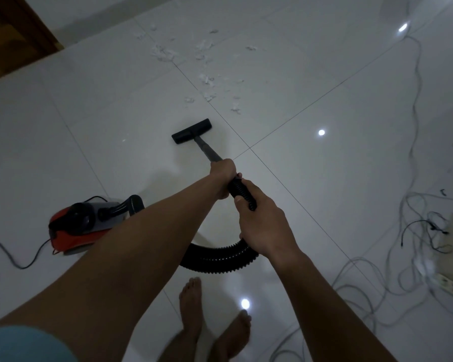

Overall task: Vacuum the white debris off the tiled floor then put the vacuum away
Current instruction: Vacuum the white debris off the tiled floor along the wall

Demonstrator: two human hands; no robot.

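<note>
L hand [221,177] wrapped on wand [206,149] | R hand [262,224] curled round hose [220,257] | head [192,131] just short of debris [207,80] | push fwd slow, head flat, overlap passes

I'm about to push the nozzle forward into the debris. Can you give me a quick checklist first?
1. Left hand grips the wand: ok.
2. Right hand grips the ribbed hose: ok.
3. Floor nozzle on the tile, just short of the white debris: ok.
4. No cable on the floor between nozzle and debris: ok.
5. Loose cables lie off to the right, apart from the hose: ok.
6. Vacuum canister switched on: cannot tell.
</note>
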